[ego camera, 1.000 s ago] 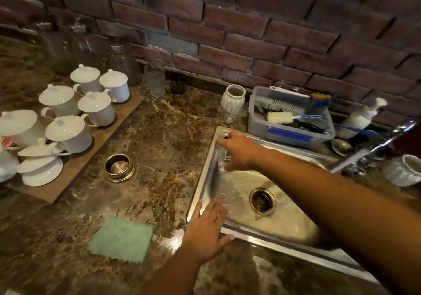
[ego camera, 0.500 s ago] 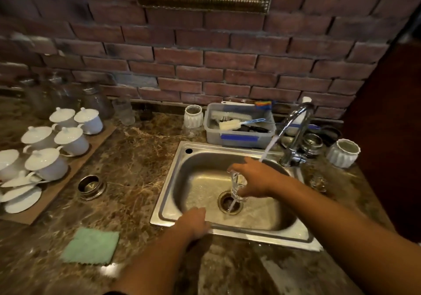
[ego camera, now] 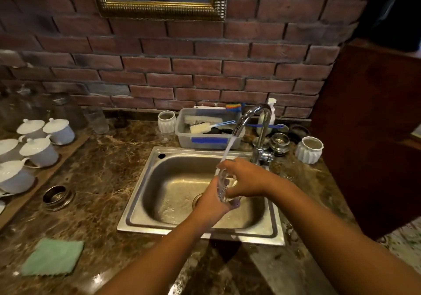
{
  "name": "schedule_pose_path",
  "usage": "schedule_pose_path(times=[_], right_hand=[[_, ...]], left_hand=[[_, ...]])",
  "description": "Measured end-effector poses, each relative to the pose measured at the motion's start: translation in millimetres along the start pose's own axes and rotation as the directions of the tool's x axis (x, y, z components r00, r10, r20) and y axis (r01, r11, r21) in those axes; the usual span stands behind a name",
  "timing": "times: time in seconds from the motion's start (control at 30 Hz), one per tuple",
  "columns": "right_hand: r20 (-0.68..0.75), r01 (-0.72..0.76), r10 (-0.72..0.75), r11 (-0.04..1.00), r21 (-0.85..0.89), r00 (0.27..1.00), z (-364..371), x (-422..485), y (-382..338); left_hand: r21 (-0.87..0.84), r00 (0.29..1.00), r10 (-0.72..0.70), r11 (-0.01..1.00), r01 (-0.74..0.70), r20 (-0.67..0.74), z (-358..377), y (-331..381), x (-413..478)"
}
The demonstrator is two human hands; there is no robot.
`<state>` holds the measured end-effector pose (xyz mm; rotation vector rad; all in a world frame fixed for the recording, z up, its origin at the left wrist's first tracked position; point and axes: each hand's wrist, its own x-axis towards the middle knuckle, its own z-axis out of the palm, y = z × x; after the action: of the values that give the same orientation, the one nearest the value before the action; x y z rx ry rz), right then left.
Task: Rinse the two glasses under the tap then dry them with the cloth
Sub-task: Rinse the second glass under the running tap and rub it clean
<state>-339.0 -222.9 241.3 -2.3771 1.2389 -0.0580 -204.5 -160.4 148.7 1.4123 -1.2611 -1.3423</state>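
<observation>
At the far left, white lidded porcelain cups (ego camera: pixel 38 151) stand on a wooden board, no part of this job. In front of them the mint-green square cloth (ego camera: pixel 53 256) lies flat on the brown marble counter (ego camera: pixel 102 181), well apart from both hands, so no drying looks to have begun. Back by the brick wall stands a clear ribbed tumbler (ego camera: pixel 96 120). It is probably the second glass, and whether it has been rinsed cannot be told.

Over the rectangular stainless-steel sink (ego camera: pixel 157 181), the left hand (ego camera: pixel 210 201) is wrapped round the lower part of a clear drinking glass (ego camera: pixel 224 186), its thumb tip showing below the base. The glass is tilted above the drain, with its mouth up toward the stream of water (ego camera: pixel 227 149). The right hand (ego camera: pixel 246 178) curls round the upper side of the same glass from the right. The curved chrome tap (ego camera: pixel 255 117) is running, and the water falls onto the glass at the rim. A grey plastic tub (ego camera: pixel 209 133) of brushes sits behind the sink.

By my reading the task is in its first part. One glass is under the water now. Left to do are, probably, rinsing the tumbler, shutting off the tap, and drying both glasses with the cloth.
</observation>
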Motion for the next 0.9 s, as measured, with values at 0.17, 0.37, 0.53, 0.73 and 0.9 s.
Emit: schedule_pose_path(times=[0.17, 0.37, 0.53, 0.73, 0.9], right_hand=[[0.046, 0.009, -0.016, 0.989, 0.145, 0.999, -10.5, -0.7, 3.2], [-0.048, -0.029, 0.073, 0.798, 0.602, 0.996, -11.4, -4.1, 23.5], [0.010, -0.072, 0.288, 0.204, 0.976, 0.958, 25.9, -4.2, 32.2], [0.078, -0.117, 0.311, 0.111, 0.987, 0.947, 52.5, 17.5, 31.8], [0.110, -0.147, 0.326, 0.091, 0.985, 0.939, 51.5, 34.2, 44.9]], left_hand=[[0.057, 1.000, -0.008, 0.998, 0.008, 0.003, -6.0, 16.8, -1.6], [-0.074, 0.999, -0.040, 0.997, 0.038, -0.027, -13.5, 24.7, 2.7], [-0.213, 0.989, -0.138, 0.969, 0.123, -0.059, -20.5, 28.2, 12.4], [-0.098, 0.990, -0.141, 0.986, 0.138, -0.023, -35.4, 29.0, 38.7], [-0.091, 0.983, -0.182, 0.979, 0.184, 0.027, -40.4, 23.7, 60.0]])
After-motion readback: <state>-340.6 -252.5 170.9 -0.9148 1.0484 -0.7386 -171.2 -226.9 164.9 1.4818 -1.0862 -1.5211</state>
